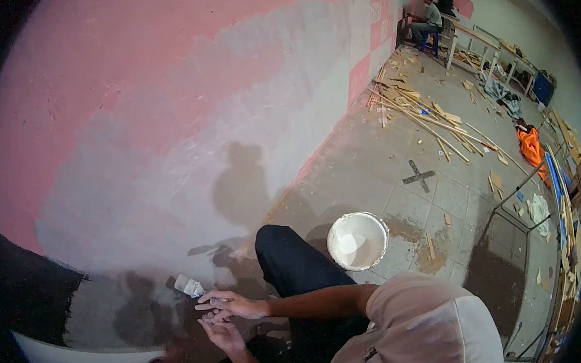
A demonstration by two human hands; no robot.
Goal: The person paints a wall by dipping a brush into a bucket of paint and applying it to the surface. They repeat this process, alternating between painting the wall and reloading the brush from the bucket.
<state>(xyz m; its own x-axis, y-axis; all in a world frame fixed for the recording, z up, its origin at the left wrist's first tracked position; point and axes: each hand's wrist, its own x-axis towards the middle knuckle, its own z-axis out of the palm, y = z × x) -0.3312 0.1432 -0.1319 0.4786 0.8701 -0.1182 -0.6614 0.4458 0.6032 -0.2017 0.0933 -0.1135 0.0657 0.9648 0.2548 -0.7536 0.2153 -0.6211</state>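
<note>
A paintbrush [189, 285] with white, paint-covered bristles points up and left toward the lower wall. The fingers of my right hand [235, 305] are closed about its handle end, which they mostly hide. Just below, my left hand [225, 334] has its palm turned up and fingers partly spread, close to the right fingers; whether they touch cannot be made out. Pale paint smears mark both hands. The wall [170, 175] in front is pink, with a broad whitish coat over its lower part. A white bucket [378, 228] stands on the floor beyond my bent knee [276, 249].
Wooden strips [433, 119] and scraps litter the tiled floor along the wall. A black tape cross [418, 175] marks the tiles. A metal frame [526, 227], an orange cloth [532, 148] and boards lie right. Far back, a person [429, 20] sits near tables [474, 37].
</note>
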